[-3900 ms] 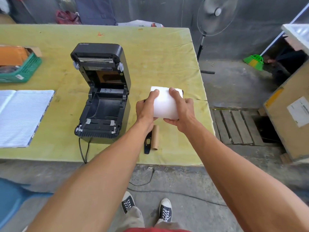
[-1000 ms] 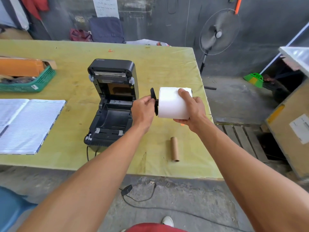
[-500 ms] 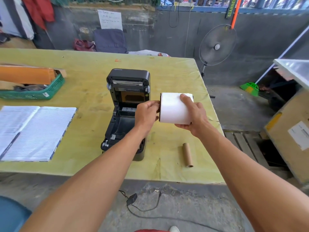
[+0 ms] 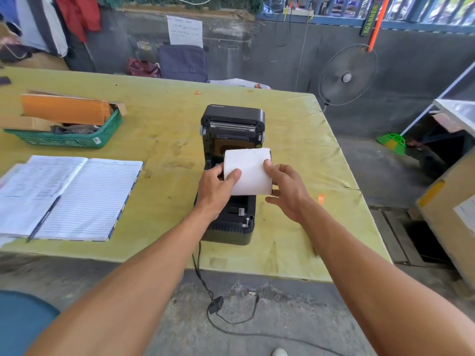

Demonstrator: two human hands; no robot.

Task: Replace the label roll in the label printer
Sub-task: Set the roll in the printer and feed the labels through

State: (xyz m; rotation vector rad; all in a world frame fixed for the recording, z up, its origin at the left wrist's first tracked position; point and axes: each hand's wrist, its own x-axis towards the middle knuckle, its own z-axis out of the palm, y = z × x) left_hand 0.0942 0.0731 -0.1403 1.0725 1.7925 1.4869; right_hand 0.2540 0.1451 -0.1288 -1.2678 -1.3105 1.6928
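A black label printer (image 4: 232, 119) stands on the yellow-green table (image 4: 295, 140) with its lid swung up and back. A white label roll (image 4: 248, 170) lies sideways just above the printer's open bay. My left hand (image 4: 217, 190) grips the roll's left end, thumb across its front. My right hand (image 4: 286, 188) holds the right end, thumb on the face and fingers below. The roll and hands hide most of the bay; the black spindle and the old cardboard core are out of sight.
An open lined notebook (image 4: 84, 196) with a pen (image 4: 42, 219) lies to the left, a green basket (image 4: 66, 138) with cardboard behind it. The printer's cable (image 4: 203, 278) drops over the front edge to the floor. A standing fan (image 4: 347, 75) is beyond the table's right side.
Both hands carried the roll left from beside the printer to over its open bay. The black spindle end seen at the roll's left is now hidden. The view shifted right.
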